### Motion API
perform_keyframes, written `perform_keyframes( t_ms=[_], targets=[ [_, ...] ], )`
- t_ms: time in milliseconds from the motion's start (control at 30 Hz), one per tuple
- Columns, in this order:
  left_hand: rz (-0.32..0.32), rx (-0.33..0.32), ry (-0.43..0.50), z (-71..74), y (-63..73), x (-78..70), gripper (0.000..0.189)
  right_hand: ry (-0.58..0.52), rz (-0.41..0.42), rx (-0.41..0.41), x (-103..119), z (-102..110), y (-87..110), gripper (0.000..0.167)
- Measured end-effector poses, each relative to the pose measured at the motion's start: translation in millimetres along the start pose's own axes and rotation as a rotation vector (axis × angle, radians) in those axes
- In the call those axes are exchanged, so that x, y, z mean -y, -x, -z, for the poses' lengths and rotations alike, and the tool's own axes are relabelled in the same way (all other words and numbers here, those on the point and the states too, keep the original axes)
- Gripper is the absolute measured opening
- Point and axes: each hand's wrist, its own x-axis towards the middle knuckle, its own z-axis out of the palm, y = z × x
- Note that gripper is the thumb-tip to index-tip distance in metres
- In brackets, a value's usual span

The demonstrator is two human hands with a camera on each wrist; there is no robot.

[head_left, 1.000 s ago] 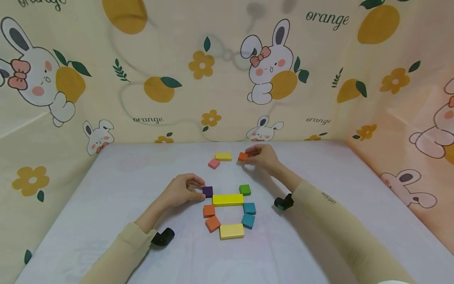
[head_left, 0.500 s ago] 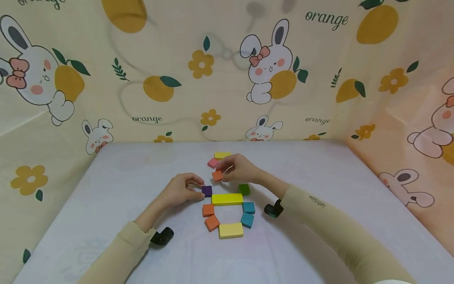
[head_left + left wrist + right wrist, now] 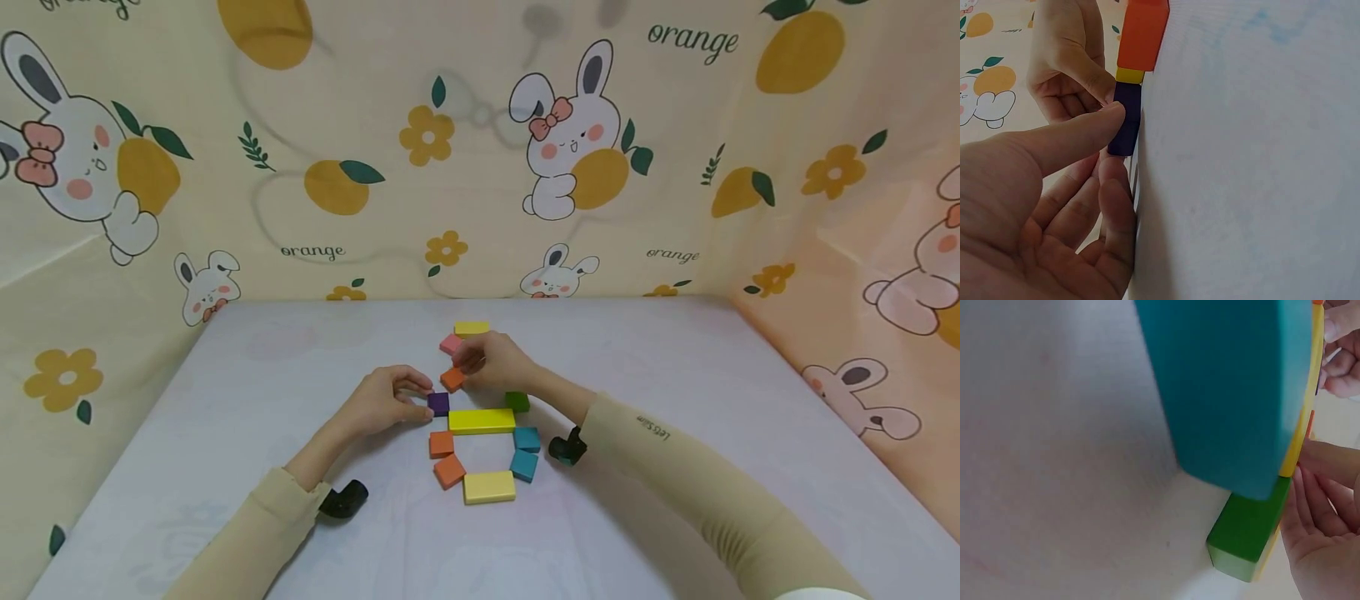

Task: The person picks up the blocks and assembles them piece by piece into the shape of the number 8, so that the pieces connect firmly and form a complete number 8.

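Observation:
My left hand [image 3: 382, 398] pinches a purple block [image 3: 438, 405] at the left end of a long yellow block [image 3: 482, 422]. In the left wrist view its thumb lies on the purple block [image 3: 1124, 139], with the fingertips on the opposite side. Just beyond, my right hand [image 3: 498, 362] holds an orange block [image 3: 452, 380] by its right side, turned at an angle close behind the purple one. A green block [image 3: 517, 402] stands at the long block's right end, partly behind the right wrist; the right wrist view shows the green block [image 3: 1244, 528] close by.
Below the long block, two orange blocks [image 3: 442, 445], two teal blocks [image 3: 527, 439] and a pale yellow block [image 3: 489, 488] form a ring. Farther back on the white table [image 3: 315, 342] lie a pink block [image 3: 450, 344] and a yellow block [image 3: 472, 328]. A printed cloth wall [image 3: 480, 183] stands behind.
The right hand has brought the orange block from the back right, leftward and nearer, to just behind the purple block. The left hand has stayed on the purple block.

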Motion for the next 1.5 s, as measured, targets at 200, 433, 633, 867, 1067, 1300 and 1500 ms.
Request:
perform_keyframes(
  t_ms=[200, 433, 633, 867, 1067, 1300, 1500],
  targets=[
    [0.010, -0.001, 0.000, -0.6, -1.1, -0.1, 0.037, 0.002, -0.005, -0.033, 3.5, -2.1, 0.6, 0.026],
    [0.001, 0.002, 0.005, -0.2, -1.1, 0.4, 0.036, -0.018, 0.004, -0.034, 3.0, -4.2, -1.8, 0.026],
    [0.010, 0.002, 0.013, -0.2, -0.4, -1.2, 0.036, -0.036, -0.012, -0.030, 5.3, -5.5, -2.3, 0.026],
    [0.009, 0.001, 0.016, -0.2, 0.2, -1.2, 0.036, -0.030, -0.001, -0.021, 6.5, -6.5, -3.0, 0.028],
    [0.013, -0.003, 0.008, 0.1, 0.8, -1.9, 0.036, -0.038, -0.010, -0.012, 7.2, -8.2, -3.7, 0.028],
    [0.009, -0.001, 0.001, 0.2, 0.6, -1.7, 0.036, -0.053, 0.001, -0.005, 7.3, -8.9, -2.9, 0.028],
    [0.005, 0.002, 0.009, -0.1, -0.2, -0.8, 0.037, -0.061, -0.001, -0.007, 7.7, -8.7, -2.2, 0.028]
  ],
)
